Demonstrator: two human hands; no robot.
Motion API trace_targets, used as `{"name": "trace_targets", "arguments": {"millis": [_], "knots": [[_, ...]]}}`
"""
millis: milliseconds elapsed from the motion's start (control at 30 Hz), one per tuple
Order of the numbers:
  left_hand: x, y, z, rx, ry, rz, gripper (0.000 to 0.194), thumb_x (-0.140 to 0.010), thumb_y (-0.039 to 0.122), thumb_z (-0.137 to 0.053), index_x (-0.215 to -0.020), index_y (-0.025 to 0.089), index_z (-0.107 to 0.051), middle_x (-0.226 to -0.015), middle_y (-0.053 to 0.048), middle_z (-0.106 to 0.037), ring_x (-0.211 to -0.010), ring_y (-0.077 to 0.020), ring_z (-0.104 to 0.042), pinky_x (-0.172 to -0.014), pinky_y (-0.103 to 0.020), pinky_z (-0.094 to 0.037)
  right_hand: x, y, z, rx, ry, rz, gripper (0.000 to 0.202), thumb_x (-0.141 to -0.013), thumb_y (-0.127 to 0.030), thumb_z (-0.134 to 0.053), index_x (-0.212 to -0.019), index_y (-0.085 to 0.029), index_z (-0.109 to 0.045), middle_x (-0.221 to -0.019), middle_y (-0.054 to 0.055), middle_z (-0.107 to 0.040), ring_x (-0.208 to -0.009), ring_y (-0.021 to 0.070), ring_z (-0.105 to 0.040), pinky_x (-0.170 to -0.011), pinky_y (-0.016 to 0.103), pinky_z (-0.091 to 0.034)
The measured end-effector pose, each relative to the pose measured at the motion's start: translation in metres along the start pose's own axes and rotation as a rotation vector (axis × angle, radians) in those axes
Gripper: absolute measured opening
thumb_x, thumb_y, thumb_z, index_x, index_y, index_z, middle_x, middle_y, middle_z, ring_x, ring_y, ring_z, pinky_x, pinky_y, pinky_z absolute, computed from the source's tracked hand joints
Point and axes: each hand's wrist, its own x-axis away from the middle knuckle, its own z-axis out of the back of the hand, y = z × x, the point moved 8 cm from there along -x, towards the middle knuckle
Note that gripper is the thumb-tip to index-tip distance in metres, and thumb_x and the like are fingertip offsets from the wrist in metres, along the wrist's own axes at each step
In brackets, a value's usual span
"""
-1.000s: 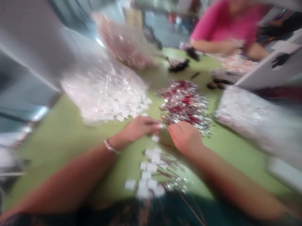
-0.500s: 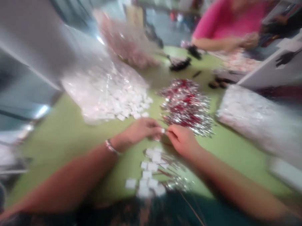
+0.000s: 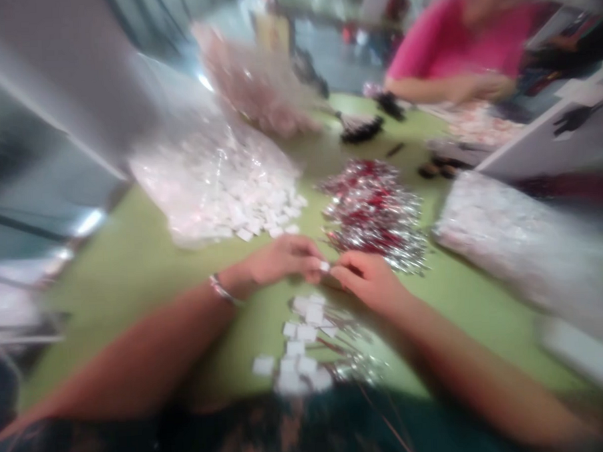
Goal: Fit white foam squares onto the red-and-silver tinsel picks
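My left hand (image 3: pixel 287 258) pinches a small white square piece (image 3: pixel 324 266) between thumb and fingers. Close against it, my right hand (image 3: pixel 366 276) is closed in a pinch; what its fingertips grip is too small and blurred to name. Just below the hands lies a group of white square pieces (image 3: pixel 296 366) with thin reddish strings and silvery ends (image 3: pixel 360 367). Beyond my right hand is a heap of red strands with shiny silver tips (image 3: pixel 375 209). Past my left hand, more white square pieces (image 3: pixel 265 211) spill from a clear plastic bag (image 3: pixel 189 171).
A bag of pinkish items (image 3: pixel 255 88) stands at the back, with a dark-tipped bundle (image 3: pixel 360 128) beside it. To the right lies a plastic-wrapped white package (image 3: pixel 491 211) near a white divider (image 3: pixel 551 122). A person in a pink top (image 3: pixel 438 47) works across the green table (image 3: pixel 128 260).
My hands stay close together, and my right hand has shifted slightly downward. The white square piece has tilted a little in the left fingers. The other person's hands have moved slightly.
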Motion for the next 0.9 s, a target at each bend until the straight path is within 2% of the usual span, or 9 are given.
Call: {"name": "trace_targets", "arguments": {"millis": [233, 333, 400, 533, 600, 667, 733, 833, 900], "knots": [[-0.003, -0.007, 0.001, -0.074, 0.02, 0.008, 0.024, -0.077, 0.038, -0.076, -0.084, 0.015, -0.073, -0.073, -0.007, -0.074, -0.064, -0.0128, -0.066, -0.061, -0.024, -0.052, 0.008, -0.015, -0.004, 0.276, 0.058, 0.344, 0.031, -0.096, -0.028, -0.042, -0.069, -0.019, -0.054, -0.063, -0.001, -0.053, -0.058, 0.0112, -0.043, -0.057, 0.025, -0.031], [-0.004, -0.012, 0.002, -0.16, 0.05, 0.01, 0.025, -0.077, 0.038, -0.075, -0.085, 0.014, -0.075, -0.071, -0.007, -0.073, -0.062, -0.0129, -0.065, -0.061, -0.025, -0.051, 0.007, -0.012, -0.006, 0.333, 0.063, 0.349, 0.032, -0.097, -0.027, -0.04, -0.068, -0.019, -0.051, -0.063, -0.001, -0.052, -0.058, 0.0115, -0.042, -0.058, 0.026, -0.029], [-0.003, -0.009, 0.001, -0.254, 0.036, 0.019, 0.026, -0.079, 0.039, -0.073, -0.086, 0.015, -0.076, -0.068, -0.007, -0.072, -0.06, -0.0128, -0.063, -0.059, -0.025, -0.05, 0.005, -0.009, -0.01, 0.329, -0.005, 0.333, 0.032, -0.096, -0.027, -0.042, -0.066, -0.019, -0.051, -0.062, -0.001, -0.052, -0.059, 0.0113, -0.043, -0.058, 0.026, -0.029], [0.002, 0.01, -0.006, -0.571, -0.176, -0.036, 0.026, -0.077, 0.04, -0.073, -0.094, 0.02, -0.077, -0.082, -0.006, -0.074, -0.068, -0.0143, -0.065, -0.062, -0.025, -0.049, 0.005, -0.007, -0.019, 0.298, -0.186, 0.244, 0.031, -0.093, -0.026, -0.051, -0.063, -0.018, -0.053, -0.059, -0.003, -0.052, -0.055, 0.0095, -0.041, -0.057, 0.025, -0.028], [0.001, 0.022, 0.01, -0.763, -0.042, -0.07, 0.026, -0.078, 0.041, -0.072, -0.095, 0.022, -0.077, -0.09, -0.006, -0.074, -0.074, -0.0162, -0.065, -0.068, -0.027, -0.05, 0.008, -0.011, -0.025, 0.27, -0.273, 0.228, 0.03, -0.092, -0.026, -0.054, -0.063, -0.018, -0.057, -0.06, -0.003, -0.055, -0.054, 0.0089, -0.042, -0.057, 0.025, -0.029], [0.002, 0.036, 0.04, -0.975, 0.317, -0.109, 0.026, -0.084, 0.041, -0.065, -0.096, 0.021, -0.076, -0.091, -0.007, -0.072, -0.081, -0.0195, -0.064, -0.076, -0.032, -0.049, 0.01, -0.017, -0.028, 0.222, -0.321, 0.253, 0.028, -0.092, -0.026, -0.055, -0.066, -0.018, -0.061, -0.064, -0.002, -0.06, -0.057, 0.0092, -0.047, -0.059, 0.025, -0.032], [0.005, 0.045, 0.054, -1.192, 0.575, -0.149, 0.028, -0.089, 0.038, -0.059, -0.1, 0.017, -0.075, -0.095, -0.011, -0.069, -0.092, -0.0248, -0.06, -0.085, -0.039, -0.047, 0.003, -0.016, -0.019, 0.246, -0.202, 0.244, 0.025, -0.094, -0.027, -0.053, -0.073, -0.019, -0.066, -0.07, -0.001, -0.064, -0.063, 0.0108, -0.053, -0.063, 0.025, -0.036], [-0.004, 0.036, 0.047, -1.429, 0.543, -0.135, 0.024, -0.088, 0.03, -0.059, -0.096, 0.014, -0.075, -0.093, -0.014, -0.064, -0.098, -0.0297, -0.055, -0.087, -0.043, -0.046, -0.012, -0.002, 0.009, 0.518, 0.136, 0.142, 0.02, -0.095, -0.024, -0.052, -0.084, -0.019, -0.068, -0.085, 0.005, -0.066, -0.076, 0.0156, -0.057, -0.064, 0.028, -0.036], [-0.01, 0.027, 0.041, -1.478, 0.469, -0.108, 0.021, -0.089, 0.024, -0.056, -0.088, 0.015, -0.075, -0.089, -0.013, -0.064, -0.095, -0.0286, -0.054, -0.085, -0.042, -0.046, -0.02, 0.006, 0.014, 0.723, 0.209, 0.096, 0.017, -0.094, -0.023, -0.054, -0.086, -0.018, -0.068, -0.092, 0.008, -0.065, -0.081, 0.0188, -0.056, -0.06, 0.029, -0.034]]}}
